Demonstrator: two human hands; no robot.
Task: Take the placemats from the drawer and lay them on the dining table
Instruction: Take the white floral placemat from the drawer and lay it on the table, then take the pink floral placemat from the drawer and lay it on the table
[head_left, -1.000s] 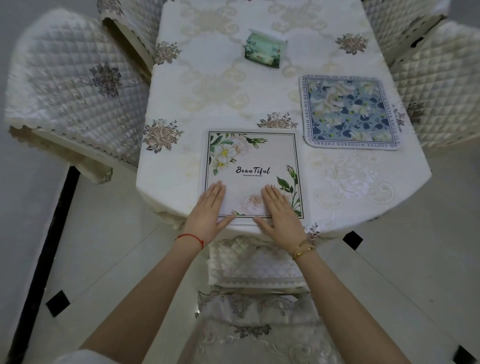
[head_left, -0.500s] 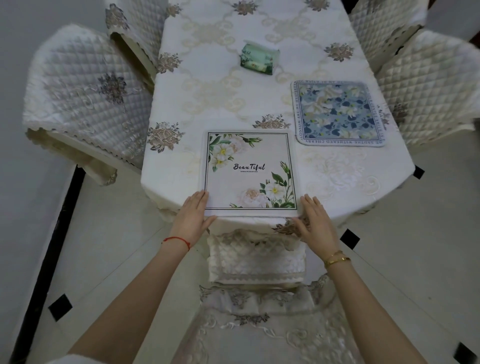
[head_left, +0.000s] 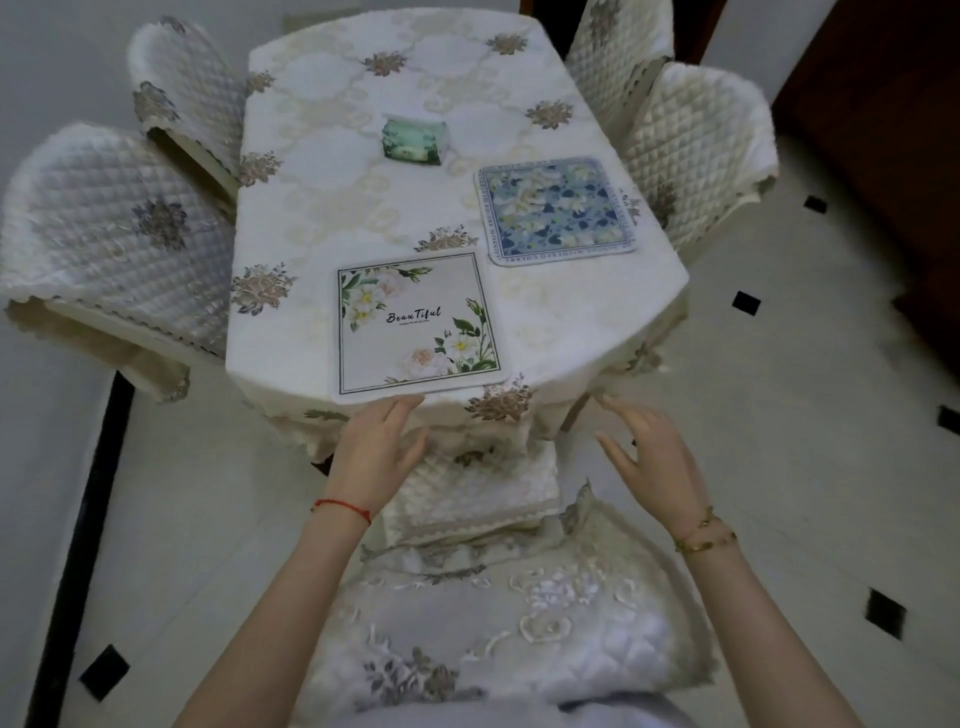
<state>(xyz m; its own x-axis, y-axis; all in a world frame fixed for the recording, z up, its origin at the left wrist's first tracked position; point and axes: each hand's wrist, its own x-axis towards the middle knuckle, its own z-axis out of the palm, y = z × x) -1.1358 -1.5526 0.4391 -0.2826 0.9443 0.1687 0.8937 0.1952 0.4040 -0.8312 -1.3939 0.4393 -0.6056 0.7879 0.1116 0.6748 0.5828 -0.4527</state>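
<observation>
A white placemat (head_left: 415, 325) printed with flowers and the word "Beautiful" lies flat at the near end of the dining table (head_left: 322, 171), which wears a cream embroidered cloth. A blue floral placemat (head_left: 556, 210) lies flat on the table's right side. My left hand (head_left: 376, 449) hovers just below the white mat's near edge with fingers straight, its fingertips close to that edge. My right hand (head_left: 652, 457) is off the table to the right of the near end, fingers spread and relaxed, holding nothing.
A green tissue pack (head_left: 414, 140) sits mid-table. Quilted chairs stand on the left (head_left: 109, 234), on the right (head_left: 696, 150) and right below me (head_left: 483, 493). The pale tiled floor (head_left: 779, 415) runs to the right, with a dark wooden door (head_left: 883, 130) beyond.
Both hands have come off the white placemat and drawn back from the table's near edge. My right hand swung out to the right. The view has pulled back.
</observation>
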